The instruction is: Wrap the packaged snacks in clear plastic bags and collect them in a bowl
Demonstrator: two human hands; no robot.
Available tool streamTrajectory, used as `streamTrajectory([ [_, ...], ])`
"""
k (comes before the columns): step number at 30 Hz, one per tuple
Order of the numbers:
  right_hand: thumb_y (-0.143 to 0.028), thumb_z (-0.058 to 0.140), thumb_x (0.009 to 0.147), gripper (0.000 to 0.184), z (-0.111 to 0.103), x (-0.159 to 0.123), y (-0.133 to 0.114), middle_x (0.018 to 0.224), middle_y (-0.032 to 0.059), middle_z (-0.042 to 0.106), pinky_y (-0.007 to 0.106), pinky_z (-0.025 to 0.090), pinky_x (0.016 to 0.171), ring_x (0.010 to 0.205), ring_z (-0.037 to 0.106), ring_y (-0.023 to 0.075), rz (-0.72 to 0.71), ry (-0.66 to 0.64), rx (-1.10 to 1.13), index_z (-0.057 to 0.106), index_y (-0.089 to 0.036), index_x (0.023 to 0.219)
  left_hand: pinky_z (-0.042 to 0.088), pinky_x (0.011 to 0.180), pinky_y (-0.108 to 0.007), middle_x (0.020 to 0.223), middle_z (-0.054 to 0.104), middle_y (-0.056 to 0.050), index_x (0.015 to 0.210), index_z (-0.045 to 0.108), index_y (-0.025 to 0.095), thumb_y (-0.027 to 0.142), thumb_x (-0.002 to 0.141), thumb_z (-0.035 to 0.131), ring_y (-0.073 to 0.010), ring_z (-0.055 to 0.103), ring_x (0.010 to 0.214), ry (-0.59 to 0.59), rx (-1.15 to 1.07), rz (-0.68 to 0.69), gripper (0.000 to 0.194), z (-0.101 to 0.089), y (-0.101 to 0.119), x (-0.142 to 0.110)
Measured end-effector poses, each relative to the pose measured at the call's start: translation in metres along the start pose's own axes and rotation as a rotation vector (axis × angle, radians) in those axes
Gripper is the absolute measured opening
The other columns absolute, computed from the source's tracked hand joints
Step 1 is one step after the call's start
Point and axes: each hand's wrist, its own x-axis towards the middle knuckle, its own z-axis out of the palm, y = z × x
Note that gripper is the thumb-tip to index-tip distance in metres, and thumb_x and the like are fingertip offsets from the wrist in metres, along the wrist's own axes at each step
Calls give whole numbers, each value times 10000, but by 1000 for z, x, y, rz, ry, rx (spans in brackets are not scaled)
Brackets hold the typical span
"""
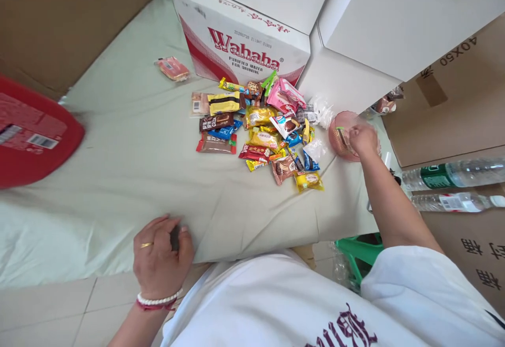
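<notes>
My right hand (363, 140) is over a pink translucent bowl (342, 120) at the right of the table, its fingers closed and a little blurred. A narrow greenish-brown strip (342, 137) shows beside the fingertips; I cannot tell if it is gripped or lies in the bowl. Left of the bowl is a loose pile of wrapped snacks: a yellow packet (224, 103), a pink packet (284, 95), a brown packet (216, 144) and several others. My left hand (161, 249) rests on the near table edge, fingers loosely bent, thumb apart, nothing visible in it.
A white and red Wahaha water carton (244, 47) stands behind the pile. One pinkish packet (173, 68) lies apart. A red container (35, 131) is at left. Plastic bottles (453, 173) lie at right beside a cardboard box (445, 105); a green stool (357, 252) is below.
</notes>
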Motion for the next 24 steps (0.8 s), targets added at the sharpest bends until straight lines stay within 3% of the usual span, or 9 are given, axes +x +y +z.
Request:
streamTrajectory([
  [3, -281, 475, 1009, 322, 2, -16, -15, 1063, 166, 712, 388, 454, 945, 1000, 624, 223, -33, -14, -5, 730, -92, 1059, 509, 972, -512, 946, 687, -110, 995, 623, 205, 165, 809, 648, -345, 674, 1074, 6, 11, 34, 192, 2, -1, -2],
  [6, -265, 636, 900, 224, 21, -36, -39, 964, 90, 741, 337, 484, 835, 853, 653, 205, -80, -219, 25, 740, -150, 1062, 515, 961, -496, 935, 685, -102, 978, 632, 207, 139, 804, 644, -334, 677, 1057, 25, 1, 50, 187, 2, 0, -2],
  [8, -203, 669, 833, 204, 33, -45, -54, 897, 89, 733, 346, 485, 804, 791, 649, 210, -26, -321, 27, 733, -136, 1015, 519, 965, -488, 937, 676, -95, 968, 639, 208, 129, 810, 641, -321, 674, 1063, 34, -43, 39, 176, -1, 1, -2],
  [10, -180, 652, 808, 126, 36, -54, -63, 810, 80, 704, 350, 485, 761, 733, 627, 203, 52, -298, 99, 713, -135, 908, 521, 986, -483, 974, 661, -91, 968, 642, 212, 130, 830, 633, -303, 661, 1102, 29, -117, -2, 161, -8, 4, -2],
  [14, -297, 706, 764, 150, 18, -90, -74, 695, -13, 602, 256, 424, 512, 550, 499, 122, 219, -130, 717, 653, -205, 869, 524, 979, -463, 1046, 642, -77, 1005, 645, 227, 176, 868, 640, -268, 639, 1108, -16, -271, -91, 147, -21, 22, -2],
  [16, -284, 773, 670, 255, 8, -122, -85, 650, -56, 543, 188, 320, 401, 478, 397, 76, 381, -160, 1112, 633, -231, 876, 546, 874, -396, 1030, 647, -63, 1013, 650, 235, 195, 895, 632, -230, 645, 1007, -94, -386, -110, 125, -20, 41, 2],
  [18, -226, 798, 595, 323, 6, -158, -103, 615, -80, 498, 141, 253, 352, 441, 311, 41, 574, -268, 1382, 621, -232, 865, 543, 736, -317, 995, 640, -54, 1002, 659, 239, 208, 937, 595, -185, 636, 891, -214, -546, -121, 96, -11, 67, 8],
  [21, -168, 786, 567, 356, 16, -208, -134, 590, -97, 457, 106, 248, 339, 431, 277, 26, 745, -426, 1551, 615, -230, 873, 510, 641, -264, 954, 630, -46, 1032, 661, 235, 275, 956, 610, -135, 589, 745, -355, -759, -57, 100, 19, 106, 19],
  [24, -172, 788, 586, 349, 29, -237, -153, 593, -96, 459, 105, 241, 329, 430, 269, 29, 770, -522, 1586, 614, -233, 882, 524, 645, -282, 1200, 605, -121, 1276, 614, 230, 439, 802, 802, -175, 601, 867, -367, -834, -61, 551, 51, 132, 27],
])
